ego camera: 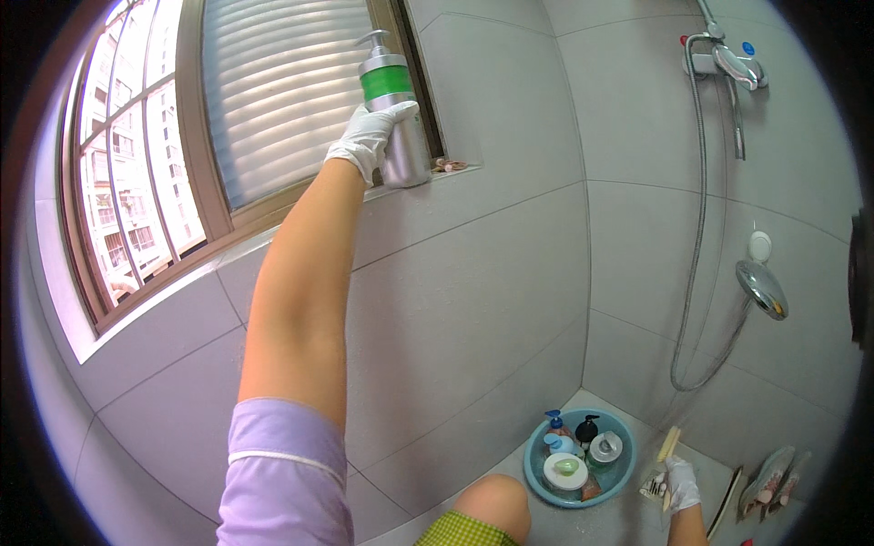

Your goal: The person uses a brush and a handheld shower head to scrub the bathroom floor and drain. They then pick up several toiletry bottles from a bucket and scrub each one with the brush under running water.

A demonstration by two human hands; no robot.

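Observation:
In a white glove, my left hand (365, 138) grips a silver pump bottle (407, 162) with a green band around its upper part. The bottle is upright at the window sill (464, 168); whether its base rests on the sill or hangs just off it, I cannot tell. Low on the right, my gloved right hand (683, 486) is closed around a pale yellow brush-like tool (670, 443), whose end sticks out above the fingers. Beneath that hand, a metal floor drain (653, 486) is partly covered.
A blue basin (531, 471) with several pump bottles, a white round container and a green soap bar stands in the corner. A shower hose (699, 205) and shower head (762, 290) hang on the right wall. Small items (450, 165) lie on the sill beside the bottle.

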